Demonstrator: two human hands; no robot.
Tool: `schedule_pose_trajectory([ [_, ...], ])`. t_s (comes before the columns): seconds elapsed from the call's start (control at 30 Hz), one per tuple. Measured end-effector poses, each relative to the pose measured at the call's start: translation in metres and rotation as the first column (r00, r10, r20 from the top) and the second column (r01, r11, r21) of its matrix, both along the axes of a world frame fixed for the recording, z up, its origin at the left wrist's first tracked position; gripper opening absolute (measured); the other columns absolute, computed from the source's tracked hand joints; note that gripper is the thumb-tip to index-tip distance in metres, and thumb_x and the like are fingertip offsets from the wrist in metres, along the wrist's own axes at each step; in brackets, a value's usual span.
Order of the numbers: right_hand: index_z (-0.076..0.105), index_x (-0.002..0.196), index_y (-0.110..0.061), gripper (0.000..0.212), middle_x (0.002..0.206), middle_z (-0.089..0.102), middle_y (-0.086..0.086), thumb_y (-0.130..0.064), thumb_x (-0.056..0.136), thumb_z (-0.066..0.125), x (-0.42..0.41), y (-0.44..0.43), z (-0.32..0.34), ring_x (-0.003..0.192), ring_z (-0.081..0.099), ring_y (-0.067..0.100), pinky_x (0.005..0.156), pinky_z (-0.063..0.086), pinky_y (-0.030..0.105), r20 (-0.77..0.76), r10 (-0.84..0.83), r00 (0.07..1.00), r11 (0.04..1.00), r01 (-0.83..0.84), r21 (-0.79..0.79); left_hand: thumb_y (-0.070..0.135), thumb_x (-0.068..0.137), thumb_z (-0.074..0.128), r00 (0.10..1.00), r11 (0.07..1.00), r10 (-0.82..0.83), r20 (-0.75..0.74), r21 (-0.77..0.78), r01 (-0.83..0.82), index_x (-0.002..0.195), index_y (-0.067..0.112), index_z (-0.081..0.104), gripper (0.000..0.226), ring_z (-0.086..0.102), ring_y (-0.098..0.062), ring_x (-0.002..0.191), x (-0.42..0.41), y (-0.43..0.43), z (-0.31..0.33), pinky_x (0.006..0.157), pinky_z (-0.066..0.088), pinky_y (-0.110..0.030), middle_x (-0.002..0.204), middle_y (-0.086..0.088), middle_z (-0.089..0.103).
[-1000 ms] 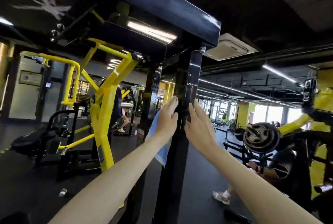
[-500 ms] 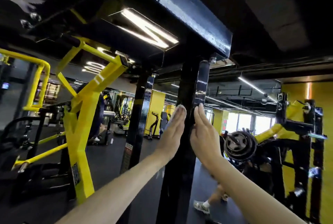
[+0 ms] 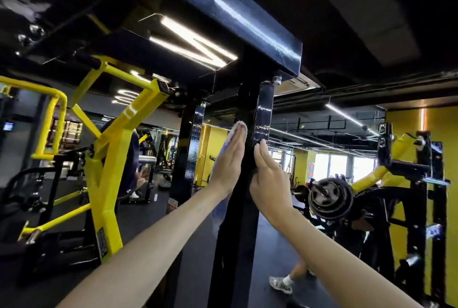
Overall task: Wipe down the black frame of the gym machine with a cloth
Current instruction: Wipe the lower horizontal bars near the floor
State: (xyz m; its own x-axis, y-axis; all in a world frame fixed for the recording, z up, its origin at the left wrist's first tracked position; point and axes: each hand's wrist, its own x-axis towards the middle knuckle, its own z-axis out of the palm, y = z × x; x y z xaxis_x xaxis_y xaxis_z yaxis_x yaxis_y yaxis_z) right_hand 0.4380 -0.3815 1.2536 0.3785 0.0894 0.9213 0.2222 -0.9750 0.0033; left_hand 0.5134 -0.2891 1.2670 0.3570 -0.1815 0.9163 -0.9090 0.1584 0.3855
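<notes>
A glossy black upright post (image 3: 238, 221) of the gym machine rises in front of me to a black crossbeam (image 3: 230, 7) overhead. My left hand (image 3: 229, 161) lies flat with straight fingers on the post's left face, pressing a light blue cloth (image 3: 236, 126) against it; the cloth peeks out above the fingertips and hangs below the palm. My right hand (image 3: 267, 178) is flat on the post's right face, fingers straight and pointing up.
A second black post (image 3: 188, 156) stands just left behind. A yellow lever machine (image 3: 106, 171) fills the left side. A weight plate (image 3: 327, 198) on a yellow-and-black rack sits at right, with a person's leg and sneaker (image 3: 281, 284) on the floor below.
Both hands have slid upward along the post, the cloth moving with the left hand. My view has tilted up, bringing the crossbeam closer overhead.
</notes>
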Motion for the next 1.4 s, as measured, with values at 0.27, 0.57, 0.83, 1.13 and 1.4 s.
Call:
schedule_pose_trajectory([
  [0.27, 0.055, 0.129, 0.005, 0.057, 0.140, 0.051, 0.020, 0.000, 0.073, 0.042, -0.006, -0.004, 0.005, 0.094, 0.067, 0.035, 0.070, 0.053, 0.033, 0.013, 0.012, 1.000, 1.000, -0.011, -0.025, 0.040, 0.105, 0.021, 0.989, 0.993, 0.091, -0.117, -0.066, -0.099, 0.147, 0.011, 0.034, 0.052, 0.032, -0.020, 0.140, -0.014, -0.005, 0.092, 0.115, 0.024, -0.031, 0.151, -0.008, 0.037],
  [0.57, 0.025, 0.148, 0.005, 0.064, 0.157, 0.020, 0.020, 0.009, 0.086, 0.041, -0.009, -0.014, 0.044, 0.145, 0.021, 0.028, 0.118, 0.015, 0.028, 0.028, 0.094, 0.995, 0.992, -0.091, -0.082, 0.029, 0.107, 0.017, 0.996, 0.995, 0.093, -0.010, -0.020, -0.094, 0.151, 0.014, 0.024, 0.047, 0.017, 0.006, 0.138, -0.028, -0.005, 0.088, 0.104, 0.014, 0.000, 0.157, 0.005, 0.020],
  [0.83, 0.015, 0.151, 0.002, 0.069, 0.160, 0.008, 0.016, 0.010, 0.086, 0.037, 0.003, -0.011, 0.053, 0.148, 0.010, 0.025, 0.120, 0.017, 0.037, -0.022, 0.158, 0.987, 0.987, -0.159, -0.032, 0.030, 0.103, 0.024, 0.980, 0.987, 0.156, 0.122, -0.043, -0.152, 0.151, 0.021, 0.020, 0.049, 0.011, 0.006, 0.143, -0.007, -0.009, 0.059, 0.119, 0.011, -0.023, 0.157, 0.015, 0.015],
  [1.13, 0.020, 0.150, 0.001, 0.071, 0.160, 0.011, 0.015, 0.013, 0.082, 0.040, 0.013, -0.014, 0.056, 0.147, 0.014, 0.026, 0.118, 0.021, 0.040, 0.029, 0.180, 0.983, 0.983, -0.179, -0.034, 0.032, 0.104, 0.034, 0.972, 0.970, 0.233, -0.044, -0.059, -0.235, 0.149, 0.027, 0.029, 0.046, 0.027, 0.023, 0.127, -0.018, -0.012, 0.085, 0.105, 0.022, -0.004, 0.148, 0.024, 0.028],
  [1.4, 0.017, 0.151, 0.001, 0.068, 0.160, 0.008, 0.015, 0.006, 0.084, 0.032, 0.010, -0.025, -0.029, 0.148, 0.010, 0.024, 0.121, 0.005, 0.035, 0.082, 0.230, 0.970, 0.973, -0.232, 0.012, 0.023, 0.105, 0.031, 0.969, 0.961, 0.237, -0.076, 0.167, -0.222, 0.144, 0.034, 0.002, 0.050, -0.003, 0.023, 0.134, -0.040, -0.005, -0.102, 0.111, 0.004, -0.007, 0.144, 0.038, -0.004],
])
